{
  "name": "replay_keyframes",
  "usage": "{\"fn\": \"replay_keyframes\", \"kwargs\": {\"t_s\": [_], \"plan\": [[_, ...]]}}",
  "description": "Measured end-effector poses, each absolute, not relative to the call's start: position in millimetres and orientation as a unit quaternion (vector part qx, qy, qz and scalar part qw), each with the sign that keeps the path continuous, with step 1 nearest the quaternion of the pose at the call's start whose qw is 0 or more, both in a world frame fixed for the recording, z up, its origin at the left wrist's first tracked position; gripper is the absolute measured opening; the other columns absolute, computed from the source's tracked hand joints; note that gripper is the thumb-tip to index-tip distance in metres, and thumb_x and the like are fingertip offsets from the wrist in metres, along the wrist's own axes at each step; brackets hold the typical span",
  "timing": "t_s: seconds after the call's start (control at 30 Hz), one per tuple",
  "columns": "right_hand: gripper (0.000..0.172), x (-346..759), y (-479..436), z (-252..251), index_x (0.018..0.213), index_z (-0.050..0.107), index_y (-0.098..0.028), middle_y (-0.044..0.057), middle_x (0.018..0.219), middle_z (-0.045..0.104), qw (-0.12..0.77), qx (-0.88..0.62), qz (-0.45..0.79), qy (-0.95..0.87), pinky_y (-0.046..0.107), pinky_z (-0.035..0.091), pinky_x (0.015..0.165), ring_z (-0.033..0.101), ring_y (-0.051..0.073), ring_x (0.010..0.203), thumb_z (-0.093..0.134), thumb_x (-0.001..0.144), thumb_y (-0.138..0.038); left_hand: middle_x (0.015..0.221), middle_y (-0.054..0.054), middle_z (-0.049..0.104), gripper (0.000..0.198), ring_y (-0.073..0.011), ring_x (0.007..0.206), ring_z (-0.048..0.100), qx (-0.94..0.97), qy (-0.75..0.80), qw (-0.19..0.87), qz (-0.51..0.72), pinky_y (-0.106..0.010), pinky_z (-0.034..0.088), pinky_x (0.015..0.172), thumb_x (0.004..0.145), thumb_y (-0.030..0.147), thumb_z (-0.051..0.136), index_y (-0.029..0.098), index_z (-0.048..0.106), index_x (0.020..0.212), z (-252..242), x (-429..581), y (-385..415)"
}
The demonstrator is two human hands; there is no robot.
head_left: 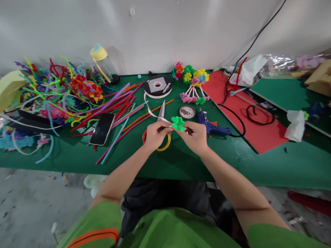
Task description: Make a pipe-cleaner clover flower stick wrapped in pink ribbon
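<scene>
A green pipe-cleaner flower (178, 123) is held up between my two hands, over the near middle of the table. My left hand (156, 133) is closed in a pinch at its left side, on a pale pink ribbon (152, 113) that runs from a black-labelled spool (158, 86). From the right, my right hand (196, 137) pinches the flower just below its petals; the stem is hidden by the fingers. Under my left hand lie scissors (161, 111) with red and yellow handles, blades pointing away from me.
A blue glue gun (214, 128) with a black cord lies right of my hands, near a round brown-and-white disc (187, 112). Finished flower bunches (192, 77) stand behind. Leftward are a phone (102, 128), loose pipe cleaners (124, 113), a bottle (105, 65); a red board (240, 113) lies right.
</scene>
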State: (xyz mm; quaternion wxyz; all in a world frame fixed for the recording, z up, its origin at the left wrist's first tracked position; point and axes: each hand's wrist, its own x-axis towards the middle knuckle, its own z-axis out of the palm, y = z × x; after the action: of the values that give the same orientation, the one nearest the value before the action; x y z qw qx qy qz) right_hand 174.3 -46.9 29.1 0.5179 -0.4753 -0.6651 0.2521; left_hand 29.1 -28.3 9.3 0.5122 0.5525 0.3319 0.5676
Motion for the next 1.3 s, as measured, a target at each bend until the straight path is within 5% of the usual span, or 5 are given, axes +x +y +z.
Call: {"fn": "replay_keyframes", "kwargs": {"t_s": [0.33,0.7,1.1,1.3], "plan": [[0.025,171.9,-46.9,34.8,0.050,0.050,-0.016,-0.004,0.048,0.041,0.533,-0.434,0.160,-0.708,0.020,0.029,0.042,0.036,0.006,0.045,0.062,0.072,-0.019,0.062,0.001,0.060,0.006,-0.0058,0.053,0.053,0.544,0.253,0.546,0.585,-0.019,0.043,0.050,0.076,0.022,0.062,0.018,0.066,0.075,2.9,29.6,-27.5],[0.015,172.8,-43.1,21.8,0.065,0.059,-0.019,-0.001,0.066,0.054,0.594,-0.386,0.302,-0.638,0.023,0.039,0.047,0.049,0.009,0.057,0.074,0.063,-0.025,0.059,0.001,0.058,0.013,-0.0059,0.054,0.053,0.458,0.210,0.645,0.574,-0.019,0.042,0.050,0.072,0.025,0.067,0.017,0.064,0.063,-1.4,32.0,-27.4],[0.010,179.3,-38.4,32.2,0.077,0.069,-0.024,0.001,0.081,0.053,0.512,-0.278,0.459,-0.670,0.024,0.043,0.054,0.052,0.010,0.068,0.069,0.069,-0.019,0.056,0.000,0.061,0.026,-0.0085,0.054,0.056,0.532,0.226,0.712,0.400,-0.021,0.044,0.053,0.063,0.037,0.073,0.014,0.062,0.059,7.0,13.6,-23.1],[0.021,181.7,-36.5,33.2,0.084,0.069,-0.025,0.002,0.086,0.053,0.500,-0.228,0.456,-0.700,0.023,0.043,0.054,0.054,0.010,0.072,0.069,0.068,-0.012,0.057,0.000,0.061,0.029,-0.0085,0.055,0.057,0.552,0.230,0.723,0.345,-0.021,0.046,0.056,0.062,0.038,0.074,0.012,0.060,0.061,12.6,8.7,-21.3]]}}
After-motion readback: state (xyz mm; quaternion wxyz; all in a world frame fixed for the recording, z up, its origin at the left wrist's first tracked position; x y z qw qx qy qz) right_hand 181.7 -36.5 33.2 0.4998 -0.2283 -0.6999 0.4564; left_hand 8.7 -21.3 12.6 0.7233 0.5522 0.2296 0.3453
